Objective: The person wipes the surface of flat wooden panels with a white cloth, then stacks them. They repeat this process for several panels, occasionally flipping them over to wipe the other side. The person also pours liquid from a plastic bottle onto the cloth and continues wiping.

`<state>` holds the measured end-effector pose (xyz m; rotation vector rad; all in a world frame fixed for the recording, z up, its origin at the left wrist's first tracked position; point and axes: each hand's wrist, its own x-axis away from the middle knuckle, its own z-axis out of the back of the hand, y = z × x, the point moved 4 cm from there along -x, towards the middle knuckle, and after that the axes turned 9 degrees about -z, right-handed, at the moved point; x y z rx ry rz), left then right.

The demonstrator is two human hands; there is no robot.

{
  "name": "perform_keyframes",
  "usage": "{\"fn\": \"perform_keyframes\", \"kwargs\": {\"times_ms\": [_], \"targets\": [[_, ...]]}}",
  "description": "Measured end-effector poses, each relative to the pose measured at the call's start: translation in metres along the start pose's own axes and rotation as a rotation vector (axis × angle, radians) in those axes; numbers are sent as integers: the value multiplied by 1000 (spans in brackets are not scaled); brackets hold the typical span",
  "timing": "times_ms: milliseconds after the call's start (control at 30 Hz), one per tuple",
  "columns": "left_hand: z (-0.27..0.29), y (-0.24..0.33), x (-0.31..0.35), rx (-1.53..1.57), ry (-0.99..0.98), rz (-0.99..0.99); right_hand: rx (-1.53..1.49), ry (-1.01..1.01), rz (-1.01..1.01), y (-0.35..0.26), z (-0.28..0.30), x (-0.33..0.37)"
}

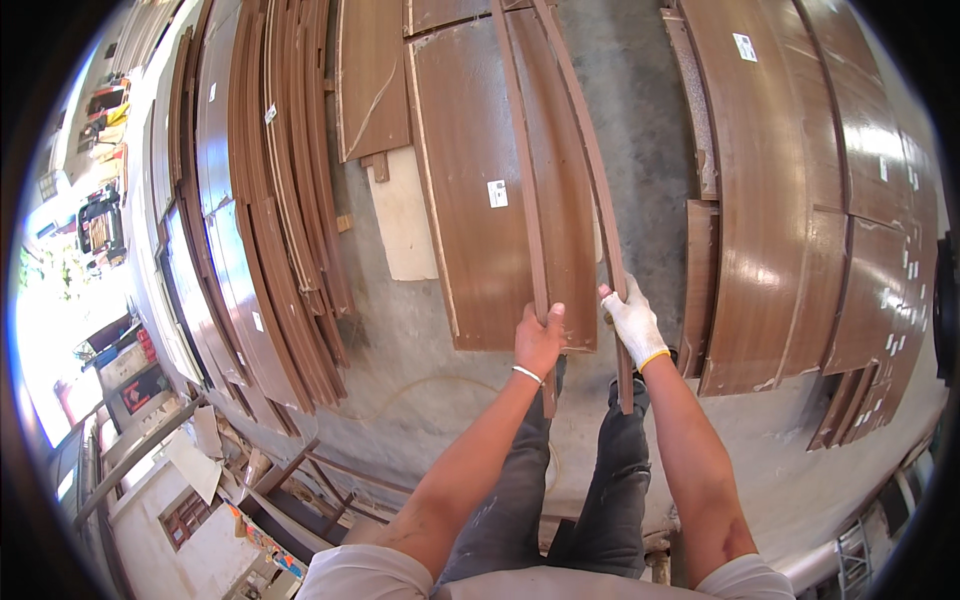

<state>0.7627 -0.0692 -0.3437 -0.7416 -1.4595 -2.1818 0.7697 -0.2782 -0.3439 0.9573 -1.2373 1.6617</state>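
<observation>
Bare left hand [538,340] wraps around long brown strip [525,180]; gloved right hand [634,325] (white glove) grips second brown strip [590,150]. Both strips stand side by side, running up over flat brown board [480,250] on grey floor [650,120]. Shiny boards [800,200] right, leaning boards [260,200] left

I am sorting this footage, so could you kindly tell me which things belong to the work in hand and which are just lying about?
In hand:
- left hand, bare, gripping one long brown strip
- right hand, in a white glove, gripping the other strip

Lying about:
- brown panel on the concrete floor
- pale board
- stacked panels on the left
- glossy panels on the right
</observation>
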Motion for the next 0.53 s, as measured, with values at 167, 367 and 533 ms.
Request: {"fn": "perform_keyframes", "kwargs": {"times_ms": [167, 367, 533], "targets": [[-54, -11, 9, 200, -74, -348, 19, -5, 124, -5, -42, 9], [-52, -11, 12, 327, -194, -203, -83, -78, 85, -4, -35, 7], [-33, 4, -5, 320, -455, 31, -249, -195, 53, 16, -35, -9]]}}
